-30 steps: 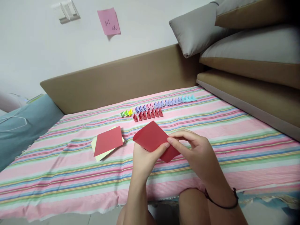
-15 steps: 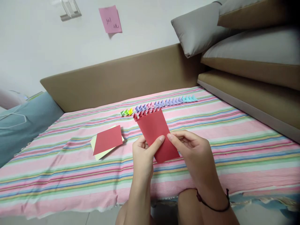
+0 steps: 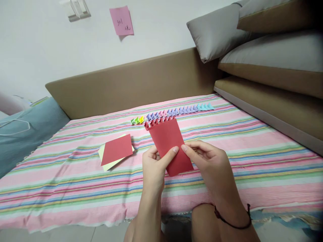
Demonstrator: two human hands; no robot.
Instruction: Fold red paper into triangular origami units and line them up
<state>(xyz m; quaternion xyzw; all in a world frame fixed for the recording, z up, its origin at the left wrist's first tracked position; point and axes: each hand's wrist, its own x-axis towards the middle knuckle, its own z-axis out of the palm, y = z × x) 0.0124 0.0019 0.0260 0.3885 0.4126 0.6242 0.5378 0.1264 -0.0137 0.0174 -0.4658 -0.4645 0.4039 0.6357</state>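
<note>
Red paper [image 3: 166, 136] in both hands

Left hand [image 3: 154, 165] and right hand [image 3: 210, 161] pinch it above the striped cloth [image 3: 75, 191], thumbs on top. Seemingly a positioning step; next move calls for steady edges. Left, red sheet [image 3: 117, 150] over pale sheet [image 3: 108, 167]. Farther, small red folded pieces [image 3: 146, 126]. No containers seen.
</note>
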